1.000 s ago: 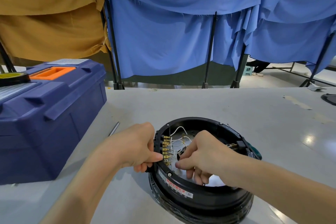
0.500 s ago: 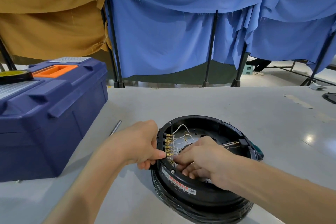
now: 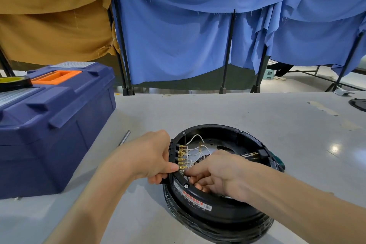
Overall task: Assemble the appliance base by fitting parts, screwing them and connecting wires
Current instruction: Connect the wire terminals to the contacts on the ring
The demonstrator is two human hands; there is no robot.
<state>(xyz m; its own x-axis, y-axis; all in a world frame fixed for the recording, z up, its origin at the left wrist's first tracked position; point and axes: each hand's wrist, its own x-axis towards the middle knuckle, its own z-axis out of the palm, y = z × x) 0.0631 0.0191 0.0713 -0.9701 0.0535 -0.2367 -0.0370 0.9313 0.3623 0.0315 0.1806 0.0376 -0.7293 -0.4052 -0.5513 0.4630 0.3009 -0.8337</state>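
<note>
Both hands grasp: left hand (image 3: 150, 154) grips the base (image 3: 227, 211) rim, right hand (image 3: 219, 172) pinches a wire terminal (image 3: 182, 168).

Both hands on the appliance base (image 3: 217, 210), open side up

On my feed the left hand (image 3: 152, 156) grips the base's left rim, thumb on top right beside the row of brass terminals (image 3: 181, 156). The right hand (image 3: 219, 172) reaches inside, fingertips bunched at the lowest terminal; can't make out what's between them. White wires (image 3: 195, 138) loop across the inside. A blue toolbox (image 3: 49, 125) sits to the left on the grey table (image 3: 237, 113).
</note>
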